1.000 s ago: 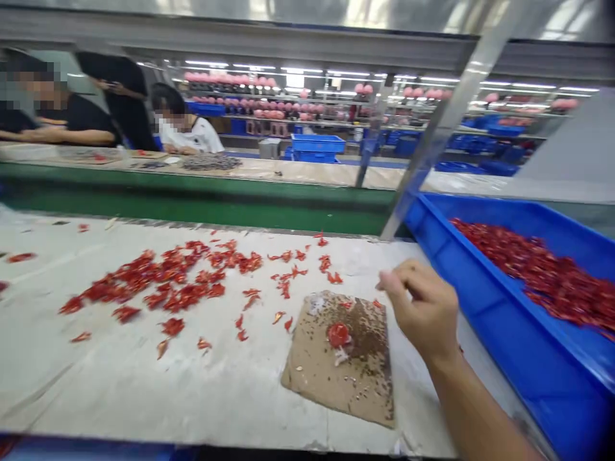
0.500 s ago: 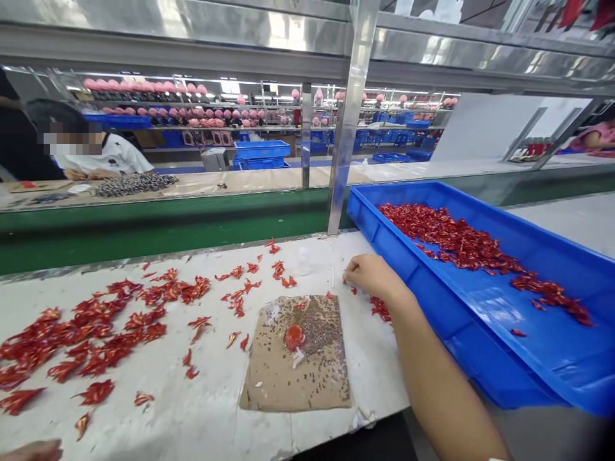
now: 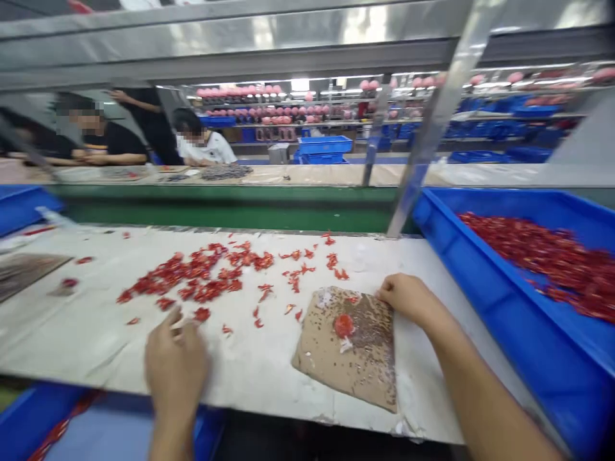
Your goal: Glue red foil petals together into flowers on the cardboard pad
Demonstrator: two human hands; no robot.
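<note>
Several rows of steel shelves [image 3: 269, 96] carrying pink items fill the far end of the hall, along the top of the frame, with stacked blue crates [image 3: 325, 146] standing below them. Co-workers [image 3: 202, 137] sit at a green-edged bench [image 3: 225, 195] across the aisle, upper left. On the near side, a long white-topped workbench [image 3: 250, 365] runs across the frame. A blue plastic tray [image 3: 461, 256] heaped with red pieces sits at the right, and more loose red pieces [image 3: 202, 275] are scattered over the bench's middle. A cardboard sheet [image 3: 327, 371] lies right of centre, speckled with dark bits, with a red blob [image 3: 343, 325] on it.

The right hand [image 3: 408, 299] now rests at the sheet's upper edge, fingers relaxed and holding nothing, where before it was out by the tray. The left hand [image 3: 175, 365], barely showing at the lower left earlier, has come over the bench below the scatter, its blurred fingers [image 3: 175, 320] drawn together; I cannot tell whether they hold anything.
</note>
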